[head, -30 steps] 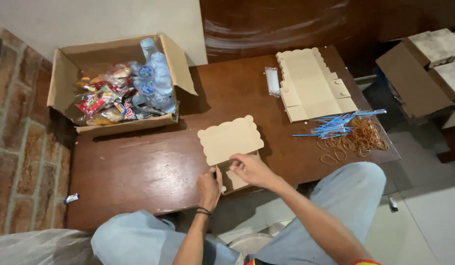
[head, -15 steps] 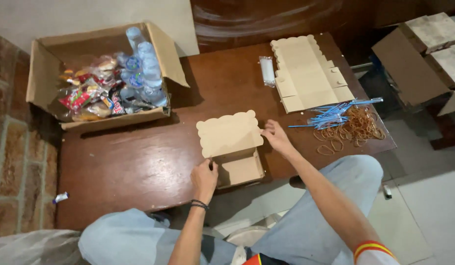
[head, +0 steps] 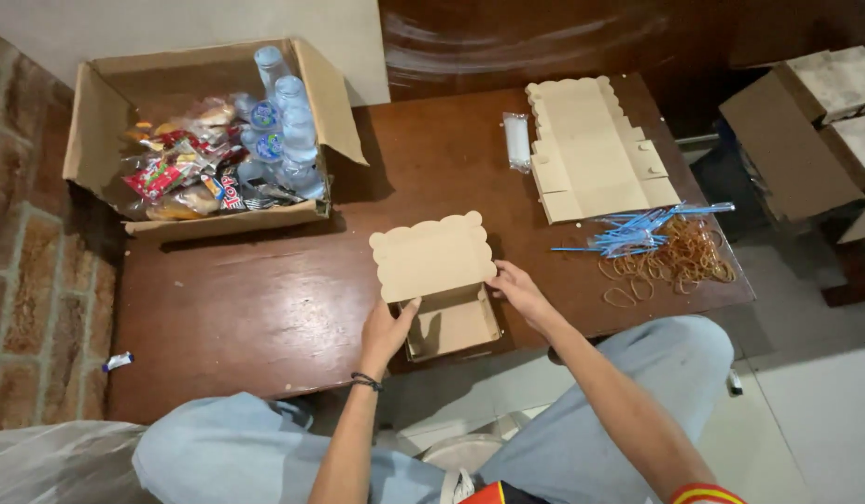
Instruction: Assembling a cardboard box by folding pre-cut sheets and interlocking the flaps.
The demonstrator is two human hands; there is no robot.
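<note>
A small brown cardboard box (head: 448, 317) with a scalloped lid stands open at the near edge of the dark wooden table (head: 246, 308). My left hand (head: 386, 331) grips the box's left wall, thumb inside. My right hand (head: 518, 289) touches the right edge where the raised lid (head: 432, 254) meets the box. The box looks empty inside.
A large open carton (head: 101, 121) at the back left holds water bottles (head: 288, 121) and snack packets. A stack of flat box blanks (head: 591, 149) lies at the back right, with blue straws (head: 638, 238) and rubber bands (head: 680, 261) beside it. More cartons (head: 806, 131) stand on the right.
The box has been set up with its lid raised. My right hand moved from the box's near side to its right edge, and my left hand shifted onto the left wall.
</note>
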